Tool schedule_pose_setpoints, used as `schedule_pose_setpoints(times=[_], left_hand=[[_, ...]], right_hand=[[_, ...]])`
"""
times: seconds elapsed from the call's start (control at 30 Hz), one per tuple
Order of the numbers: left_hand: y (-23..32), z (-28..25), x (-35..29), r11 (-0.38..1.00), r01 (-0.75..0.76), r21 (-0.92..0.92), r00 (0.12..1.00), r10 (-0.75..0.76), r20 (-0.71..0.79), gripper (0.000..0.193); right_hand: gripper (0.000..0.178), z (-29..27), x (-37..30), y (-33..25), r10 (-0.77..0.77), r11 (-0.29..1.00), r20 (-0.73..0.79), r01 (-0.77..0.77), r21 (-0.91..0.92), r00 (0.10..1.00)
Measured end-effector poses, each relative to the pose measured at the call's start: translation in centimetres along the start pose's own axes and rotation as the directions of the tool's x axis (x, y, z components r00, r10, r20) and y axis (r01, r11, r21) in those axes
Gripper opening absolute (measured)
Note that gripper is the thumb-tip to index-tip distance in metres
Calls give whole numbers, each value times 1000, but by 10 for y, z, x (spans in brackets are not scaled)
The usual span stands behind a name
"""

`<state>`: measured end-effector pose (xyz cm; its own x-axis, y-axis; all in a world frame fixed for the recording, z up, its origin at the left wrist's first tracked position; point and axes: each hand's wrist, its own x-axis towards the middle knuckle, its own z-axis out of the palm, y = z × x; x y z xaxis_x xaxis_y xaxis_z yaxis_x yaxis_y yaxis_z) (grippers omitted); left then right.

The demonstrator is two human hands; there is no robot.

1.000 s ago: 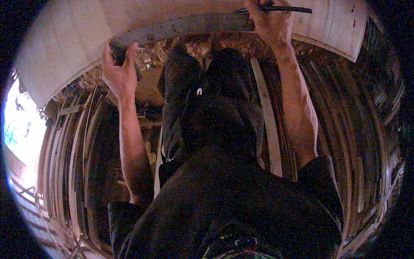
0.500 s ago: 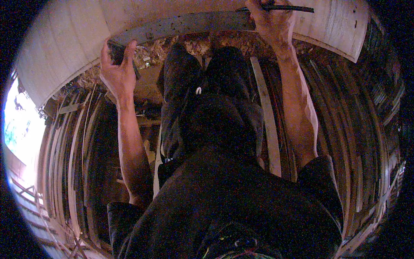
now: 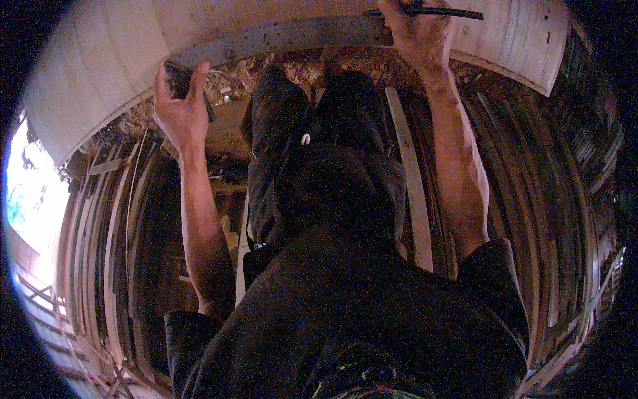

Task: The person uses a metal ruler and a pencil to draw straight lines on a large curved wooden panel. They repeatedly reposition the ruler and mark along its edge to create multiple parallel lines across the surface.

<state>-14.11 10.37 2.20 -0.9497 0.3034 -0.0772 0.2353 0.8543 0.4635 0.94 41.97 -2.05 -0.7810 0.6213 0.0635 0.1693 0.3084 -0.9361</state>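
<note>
A pale wooden board (image 3: 113, 73) curves across the top of the view. Along its near edge lies a grey, spotted blade (image 3: 286, 38) with a dark stock (image 3: 179, 81) at its left end, like a try square. My left hand (image 3: 183, 123) is closed around that stock, thumb on one side and fingers on the other. At the blade's right end, my right hand (image 3: 425, 50) grips a thin dark stick (image 3: 462, 12), pencil-like, which lies across the board. Its fingertips are partly cut off by the upper rim.
Long wooden strips (image 3: 113, 246) lie side by side on the left, and more strips (image 3: 531, 213) on the right. Wood shavings (image 3: 232, 83) cover the ground under the board's edge. My bent knees (image 3: 345, 100) are close below it. Bright daylight (image 3: 33, 186) enters at far left.
</note>
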Motion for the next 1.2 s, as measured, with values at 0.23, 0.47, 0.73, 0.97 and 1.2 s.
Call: schedule_pose_setpoints(times=[0.23, 0.47, 0.73, 0.97, 1.2], left_hand=[[8, -1, 1, 998, 69, 3, 997, -69, 33, 77], [6, 1, -1, 997, 69, -27, 998, -69, 14, 76], [8, -5, -3, 972, 127, -196, 990, -112, 86, 60], [27, -31, -27, 354, 285, -891, 940, -285, 187, 33], [86, 13, -30, 803, -572, -169, 750, 595, 290, 50]], right_hand=[[39, 2, 1, 3, -22, 999, -43, 23, 37, 999], [38, 4, -2, 9, 13, 999, -35, -12, 29, 999], [31, -17, -17, 11, 447, 824, -121, -355, 443, 886], [29, -38, -92, 22, 424, 886, -335, -309, 344, 841], [27, 38, -110, -82, 646, 603, 236, -674, 426, 726]])
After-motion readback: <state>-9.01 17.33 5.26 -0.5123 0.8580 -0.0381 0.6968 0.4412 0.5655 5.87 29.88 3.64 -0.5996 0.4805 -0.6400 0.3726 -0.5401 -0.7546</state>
